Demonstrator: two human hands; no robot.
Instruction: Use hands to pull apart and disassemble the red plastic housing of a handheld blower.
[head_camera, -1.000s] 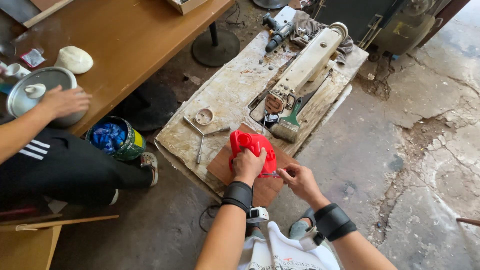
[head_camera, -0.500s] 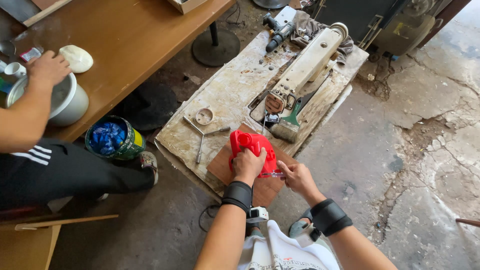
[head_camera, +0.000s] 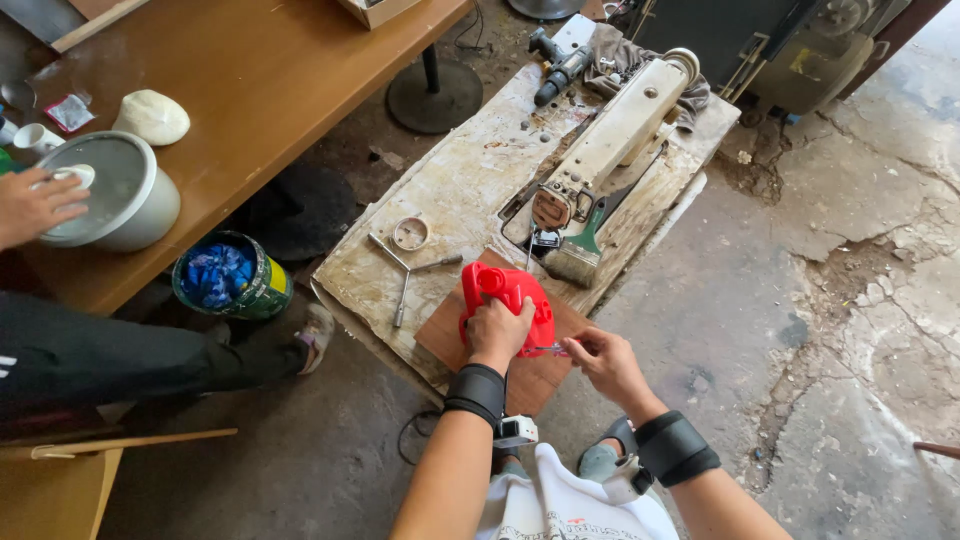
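Near edge of the low, stained white work desk (head_camera: 455, 190): a brown wooden board (head_camera: 445, 335) lies at the near corner, overhanging a bit. On it sits a red plastic handheld power-tool housing (head_camera: 510, 295).

Left hand (head_camera: 497, 332) is clamped over the housing's near end, fingers curled and pressed together around it. Black wrist strap on that forearm.

Right hand (head_camera: 600, 358) is just beside the housing on its right, fingers pinching a thin red-handled screwdriver (head_camera: 550, 349) whose tip meets the housing's side. Black wrist strap there too.

Mid desk, left of the board: a metal cross-shaped wrench (head_camera: 405, 270) lying flat, with a small round metal ring part (head_camera: 410, 233) just beyond it. Right of the housing, a wide paintbrush with a green handle (head_camera: 583, 245) lies near the desk's right edge, bristles toward the near side.

Beyond that, a cream-coloured sewing machine head (head_camera: 615, 135) lies on its side, running diagonally to the far right corner. A dark power drill (head_camera: 560, 70) sits at the far edge.

Floor left of the desk: green tin bucket with blue rags (head_camera: 230, 278).

Far left, a brown wooden table (head_camera: 270, 90) with another person's hand (head_camera: 35, 205) on the lid of a grey round cooker pot (head_camera: 115, 195).
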